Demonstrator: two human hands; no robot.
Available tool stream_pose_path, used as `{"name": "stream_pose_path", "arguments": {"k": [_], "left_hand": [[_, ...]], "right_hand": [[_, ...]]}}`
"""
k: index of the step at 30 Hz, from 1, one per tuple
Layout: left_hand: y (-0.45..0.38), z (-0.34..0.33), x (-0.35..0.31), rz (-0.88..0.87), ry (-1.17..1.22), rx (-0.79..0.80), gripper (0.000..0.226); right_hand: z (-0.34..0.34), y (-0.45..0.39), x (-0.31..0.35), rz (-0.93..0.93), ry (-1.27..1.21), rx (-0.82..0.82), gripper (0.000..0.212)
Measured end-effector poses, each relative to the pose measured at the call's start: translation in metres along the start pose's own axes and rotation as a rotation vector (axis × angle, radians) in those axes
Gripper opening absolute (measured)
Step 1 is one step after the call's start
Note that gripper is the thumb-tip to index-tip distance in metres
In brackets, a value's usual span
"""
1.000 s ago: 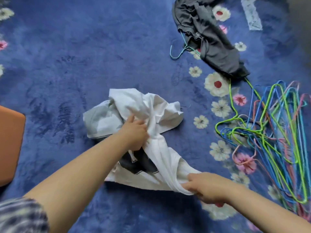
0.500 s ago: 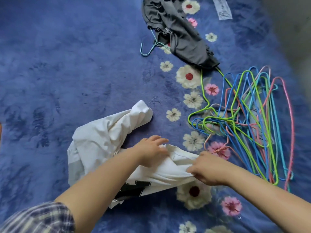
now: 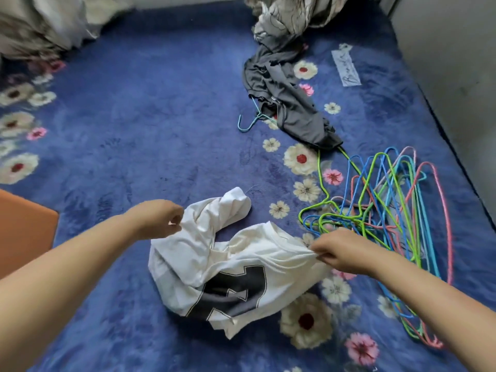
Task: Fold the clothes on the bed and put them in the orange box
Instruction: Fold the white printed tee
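A crumpled white T-shirt [image 3: 228, 264] with a dark printed number lies on the blue flowered bed cover [image 3: 134, 116] in front of me. My left hand [image 3: 158, 218] pinches the shirt's cloth at its upper left. My right hand [image 3: 341, 251] pinches the shirt's right edge and pulls it taut. A dark grey garment [image 3: 290, 103] lies crumpled farther back, on a teal hanger [image 3: 251, 122]. The orange box [image 3: 24, 229] shows only a corner at the left edge.
A tangle of several coloured wire hangers [image 3: 389, 210] lies right of the shirt, close to my right hand. Bunched bedding sits at the far left [image 3: 48, 20] and far middle [image 3: 295, 14]. A grey wall [image 3: 456, 76] borders the bed on the right.
The view has tilted up and back. My hands have moved apart, the left to the shirt's upper left and the right to its right edge, spreading the shirt so the printed number shows.
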State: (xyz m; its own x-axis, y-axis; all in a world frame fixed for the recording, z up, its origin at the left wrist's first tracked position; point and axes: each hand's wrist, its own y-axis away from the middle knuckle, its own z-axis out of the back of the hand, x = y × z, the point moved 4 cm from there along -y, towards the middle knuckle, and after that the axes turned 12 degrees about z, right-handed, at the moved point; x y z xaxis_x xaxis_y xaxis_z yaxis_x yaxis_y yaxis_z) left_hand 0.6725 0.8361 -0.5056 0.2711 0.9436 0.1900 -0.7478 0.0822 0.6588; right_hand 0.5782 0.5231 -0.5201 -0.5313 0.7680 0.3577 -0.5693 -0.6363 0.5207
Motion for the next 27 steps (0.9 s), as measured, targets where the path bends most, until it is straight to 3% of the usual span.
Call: {"name": "stream_pose_path", "arguments": {"k": [1, 3, 5, 8, 10, 12, 16, 18, 20, 21, 24, 26, 27], "left_hand": [[0.01, 0.005, -0.008, -0.063, 0.084, 0.007, 0.01], [0.026, 0.018, -0.039, -0.241, 0.26, -0.05, 0.046], [0.049, 0.037, -0.078, -0.437, 0.346, -0.11, 0.057], [0.067, 0.03, -0.125, -0.652, 0.114, 0.01, 0.059], [0.068, 0.02, -0.134, -0.612, -0.178, -0.027, 0.041], [0.065, 0.023, -0.125, -0.5, -0.313, -0.122, 0.025], [0.079, 0.067, -0.085, -0.374, -0.295, -0.21, 0.035], [0.095, 0.097, -0.066, -0.345, -0.341, -0.296, 0.035], [0.113, 0.132, -0.051, -0.34, -0.406, -0.43, 0.027], [0.13, 0.154, -0.039, -0.321, -0.43, -0.506, 0.025], [0.169, 0.198, -0.006, -0.229, -0.283, -0.667, 0.022], [0.198, 0.225, 0.027, -0.131, -0.125, -0.768, 0.016], [0.215, 0.238, 0.039, -0.176, -0.053, -0.902, 0.012]], "right_hand": [[0.011, 0.0, 0.013, 0.072, -0.005, -0.092, 0.018], [0.034, 0.005, 0.038, 0.232, 0.039, -0.286, 0.021], [0.054, 0.017, 0.063, 0.407, 0.036, -0.418, 0.028], [0.08, 0.038, 0.08, 0.492, -0.084, -0.455, 0.031], [0.09, 0.052, 0.086, 0.46, -0.099, -0.44, 0.027], [0.096, 0.067, 0.083, 0.319, -0.023, -0.395, 0.023], [0.092, 0.096, 0.065, -0.152, -0.024, 0.055, 0.016], [0.094, 0.101, 0.061, -0.292, 0.038, 0.168, 0.021], [0.103, 0.099, 0.061, -0.369, 0.109, 0.152, 0.01], [0.115, 0.097, 0.065, -0.349, 0.2, 0.097, 0.018], [0.163, 0.097, 0.092, -0.071, 0.598, -0.354, 0.011], [0.19, 0.102, 0.111, 0.125, 0.59, -0.475, 0.008], [0.204, 0.105, 0.119, 0.173, 0.597, -0.488, 0.01]]}}
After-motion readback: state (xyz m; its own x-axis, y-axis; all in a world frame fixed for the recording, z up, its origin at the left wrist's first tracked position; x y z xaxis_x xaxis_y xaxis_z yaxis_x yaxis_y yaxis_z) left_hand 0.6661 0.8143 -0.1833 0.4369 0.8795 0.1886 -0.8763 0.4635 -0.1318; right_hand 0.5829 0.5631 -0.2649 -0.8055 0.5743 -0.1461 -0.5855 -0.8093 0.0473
